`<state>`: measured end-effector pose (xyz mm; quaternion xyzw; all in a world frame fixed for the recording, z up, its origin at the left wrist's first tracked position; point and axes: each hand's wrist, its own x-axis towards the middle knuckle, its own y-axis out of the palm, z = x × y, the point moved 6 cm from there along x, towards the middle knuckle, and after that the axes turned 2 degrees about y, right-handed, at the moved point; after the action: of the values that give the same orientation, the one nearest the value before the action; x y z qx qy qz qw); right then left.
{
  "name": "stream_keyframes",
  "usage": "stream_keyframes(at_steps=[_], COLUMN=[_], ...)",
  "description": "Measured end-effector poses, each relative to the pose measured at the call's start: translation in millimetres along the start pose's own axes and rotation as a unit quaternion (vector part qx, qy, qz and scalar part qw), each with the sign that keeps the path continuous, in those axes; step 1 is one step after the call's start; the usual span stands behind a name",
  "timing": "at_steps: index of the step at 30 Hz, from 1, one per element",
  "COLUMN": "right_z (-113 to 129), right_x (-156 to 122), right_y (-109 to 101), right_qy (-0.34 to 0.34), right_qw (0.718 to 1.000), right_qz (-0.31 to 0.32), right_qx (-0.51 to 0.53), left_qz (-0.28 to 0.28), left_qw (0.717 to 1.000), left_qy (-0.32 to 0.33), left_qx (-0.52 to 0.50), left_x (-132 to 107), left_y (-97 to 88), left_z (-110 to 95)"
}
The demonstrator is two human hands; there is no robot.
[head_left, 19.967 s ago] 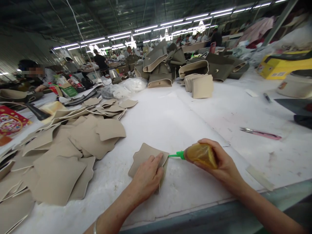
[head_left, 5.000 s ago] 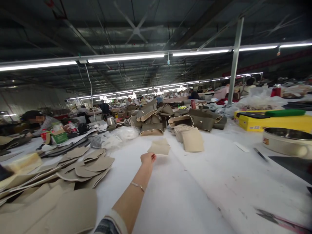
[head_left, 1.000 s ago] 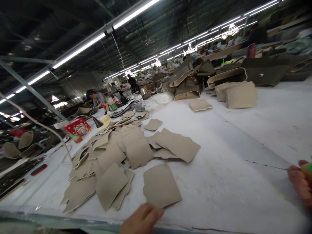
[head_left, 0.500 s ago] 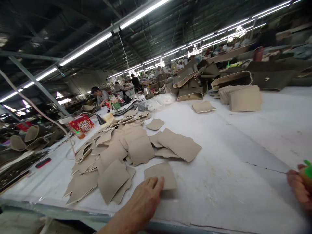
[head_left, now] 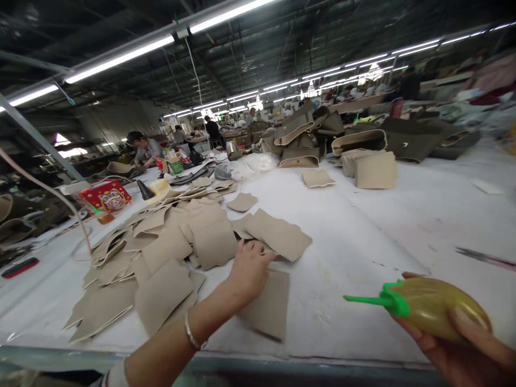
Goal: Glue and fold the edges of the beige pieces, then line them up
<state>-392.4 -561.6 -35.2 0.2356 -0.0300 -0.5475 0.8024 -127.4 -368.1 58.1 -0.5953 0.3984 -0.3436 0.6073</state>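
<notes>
My right hand (head_left: 451,338) is wrapped round a soft squeeze glue bottle (head_left: 439,306) with amber contents and a green nozzle pointing left. My left hand (head_left: 252,269) reaches over the table, fingers apart and slightly bent, at the lower edge of a flat beige leather piece (head_left: 282,234); whether the fingertips touch it I cannot tell. Below that hand, partly covered by it, a squarish beige piece (head_left: 270,306) lies by itself. A loose heap of similar leather pieces (head_left: 165,244) spreads to the left.
Stacked beige pieces (head_left: 374,169) and dark bag parts (head_left: 298,140) stand at the back. Scissors (head_left: 486,258) lie at right. A red box (head_left: 107,199), a black-and-red brush-like object (head_left: 20,267) and a hanging hose (head_left: 60,188) are at left. A person (head_left: 145,150) works across the table.
My left hand has left the single squarish piece and moved up toward the overlapping pieces. That piece now sits turned and nearer me. The glue bottle has come further into view.
</notes>
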Motion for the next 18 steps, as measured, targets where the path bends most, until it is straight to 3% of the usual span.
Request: stream_keyframes(at_steps=[2,6,8,14,18], right_z=[-5.6,-1.9,-0.3,-1.3,-3.4], right_x=[-7.1,-20.6,-24.2,-21.6,-19.7], right_y=[4.8,22.2,31.8,49.4,55.3], right_qy=[0.052,0.053,0.038,-0.025,-0.027], right_qw=[0.999,0.998,0.997,0.988,0.989], right_qz=[-0.013,0.001,0.018,0.071,0.075], right_qx=[0.009,-0.037,-0.068,-0.136,-0.124], left_qz=[-0.012,0.104,0.127,0.122,0.126], left_qw=[0.999,0.988,0.985,0.985,0.986], left_qy=[-0.048,-0.086,-0.09,-0.097,-0.09], left_qx=[-0.004,-0.08,-0.08,-0.071,-0.059], left_x=[-12.3,-42.7,-48.1,-35.4,-27.3], left_y=[10.2,31.5,35.3,36.6,34.6], left_z=[-8.3,-26.1,-32.2,-37.8,-42.0])
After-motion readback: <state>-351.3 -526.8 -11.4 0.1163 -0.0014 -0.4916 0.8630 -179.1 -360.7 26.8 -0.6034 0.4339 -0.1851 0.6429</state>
